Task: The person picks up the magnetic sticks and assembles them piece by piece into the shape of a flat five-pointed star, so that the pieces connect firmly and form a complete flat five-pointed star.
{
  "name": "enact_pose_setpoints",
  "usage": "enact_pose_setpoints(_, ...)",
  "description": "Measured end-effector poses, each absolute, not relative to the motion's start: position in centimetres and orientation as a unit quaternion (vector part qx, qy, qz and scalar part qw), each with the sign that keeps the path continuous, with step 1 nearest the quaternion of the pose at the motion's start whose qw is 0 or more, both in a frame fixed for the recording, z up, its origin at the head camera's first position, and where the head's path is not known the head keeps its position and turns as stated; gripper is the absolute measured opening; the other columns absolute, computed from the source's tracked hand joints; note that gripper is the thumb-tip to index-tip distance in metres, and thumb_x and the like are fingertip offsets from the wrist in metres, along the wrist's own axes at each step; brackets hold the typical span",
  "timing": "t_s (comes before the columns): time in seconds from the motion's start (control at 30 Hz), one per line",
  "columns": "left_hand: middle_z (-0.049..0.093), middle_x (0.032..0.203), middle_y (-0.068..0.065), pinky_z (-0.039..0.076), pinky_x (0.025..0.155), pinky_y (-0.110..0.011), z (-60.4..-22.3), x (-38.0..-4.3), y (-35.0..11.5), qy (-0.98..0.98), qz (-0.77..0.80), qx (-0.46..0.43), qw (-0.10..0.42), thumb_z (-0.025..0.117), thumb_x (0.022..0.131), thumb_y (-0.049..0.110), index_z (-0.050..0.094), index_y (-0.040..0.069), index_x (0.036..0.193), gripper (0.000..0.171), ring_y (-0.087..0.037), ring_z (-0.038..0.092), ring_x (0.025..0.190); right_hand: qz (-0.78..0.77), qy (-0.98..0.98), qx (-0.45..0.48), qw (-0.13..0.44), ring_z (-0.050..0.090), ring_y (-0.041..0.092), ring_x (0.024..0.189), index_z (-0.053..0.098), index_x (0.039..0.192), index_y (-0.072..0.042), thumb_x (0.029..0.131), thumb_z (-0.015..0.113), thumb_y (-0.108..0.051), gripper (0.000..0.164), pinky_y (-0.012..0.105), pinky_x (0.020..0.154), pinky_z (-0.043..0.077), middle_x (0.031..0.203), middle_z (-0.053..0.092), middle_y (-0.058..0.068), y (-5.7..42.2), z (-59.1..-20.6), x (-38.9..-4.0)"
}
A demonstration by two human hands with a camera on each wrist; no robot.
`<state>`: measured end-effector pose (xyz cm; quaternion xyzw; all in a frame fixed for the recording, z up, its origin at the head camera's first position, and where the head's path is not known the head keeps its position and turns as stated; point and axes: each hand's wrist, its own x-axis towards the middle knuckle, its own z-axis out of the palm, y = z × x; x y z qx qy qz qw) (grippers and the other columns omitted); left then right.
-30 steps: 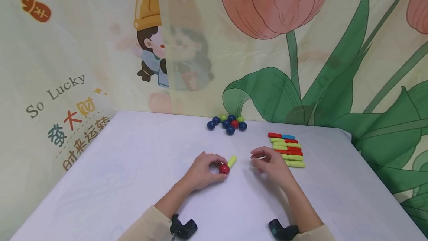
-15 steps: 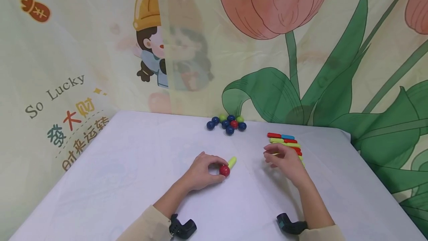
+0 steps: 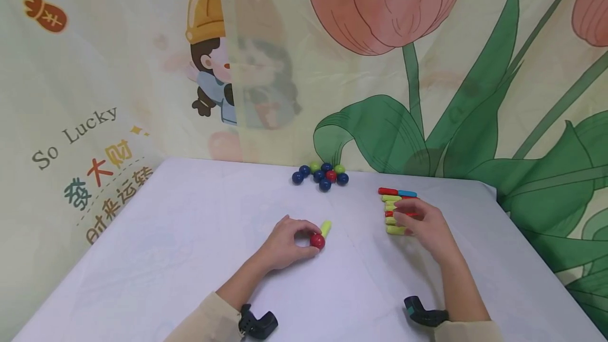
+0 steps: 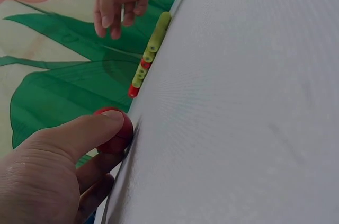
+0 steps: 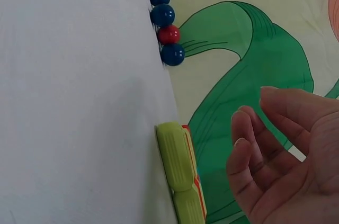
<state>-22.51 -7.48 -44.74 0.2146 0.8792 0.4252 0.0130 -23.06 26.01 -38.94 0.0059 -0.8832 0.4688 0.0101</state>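
My left hand [image 3: 288,243] pinches a glossy red ball [image 3: 317,241] between thumb and fingers at the middle of the table. From the ball's far side a short yellow-green stick [image 3: 326,227] points away; in the left wrist view the red ball [image 4: 125,135] shows under the thumb, but this stick is hidden. My right hand [image 3: 427,227] hovers over a row of coloured sticks [image 3: 393,230], covering their right ends in the head view. Its fingers are loosely bent with nothing between them, and the right wrist view shows a yellow-green stick [image 5: 176,156] beside the hand [image 5: 288,155].
At the table's back edge sits a cluster of blue, red and green balls [image 3: 325,185]. One red and blue stick [image 3: 398,192] lies at the far end of the row. A printed cloth [image 3: 266,67] hangs behind the white table [image 3: 166,236].
My right hand has moved right, from beside the row of sticks to over it. The left hand keeps its pinch on the red ball, almost in place.
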Motion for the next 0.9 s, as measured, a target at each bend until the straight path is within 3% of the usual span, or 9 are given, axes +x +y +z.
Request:
enact_pose_setpoints(0.3, 0.073, 0.118, 0.002, 0.015, 0.128, -0.061, -44.7, -22.3, -7.4, 0.878, 0.437, 0.197, 0.009, 0.084, 0.086, 0.021, 0.072, 0.020, 0.120, 0.036, -0.021, 0.064, 0.120, 0.438, -0.899, -0.024, 0.004, 0.057, 0.032, 0.119, 0.057, 0.141, -0.007, 0.100, 0.067, -0.026, 0.046, 0.024, 0.080, 0.058, 0.138, 0.059, 0.020, 26.9, -39.3, -23.2)
enact_pose_setpoints(0.9, 0.073, 0.114, 0.003, 0.016, 0.127, -0.061, -44.8, -22.4, -7.4, 0.877, 0.437, 0.201, 0.005, 0.084, 0.086, 0.023, 0.071, 0.020, 0.120, 0.036, -0.020, 0.065, 0.117, 0.395, -0.918, -0.038, -0.008, 0.059, 0.031, 0.106, 0.061, 0.133, -0.002, 0.099, 0.068, -0.024, 0.041, 0.027, 0.073, 0.056, 0.133, 0.058, 0.024, 28.2, -40.4, -23.2)
